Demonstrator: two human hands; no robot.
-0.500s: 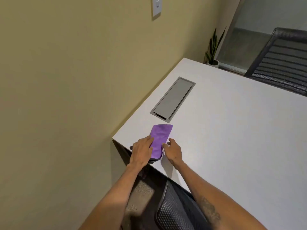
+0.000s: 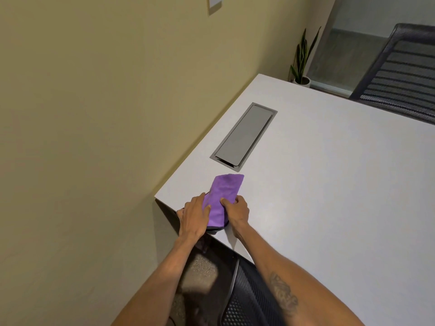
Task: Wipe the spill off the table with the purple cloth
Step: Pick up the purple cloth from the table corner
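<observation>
The folded cloth (image 2: pixel 224 196) lies at the surface's (image 2: pixel 329 184) near corner. The left hand (image 2: pixel 194 217) rests flat on its edge; the right hand (image 2: pixel 236 211) pinches it. Soft and light, it likely bunches, so a flat palm suits.

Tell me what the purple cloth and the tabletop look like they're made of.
Purple cloth: soft, fuzzy fabric, probably microfibre; matte nap, folds limply, with a dark underside at its near end. Tabletop: smooth white surface, likely laminate; flat, even, faint sheen, no grain. The core is not visible.
</observation>
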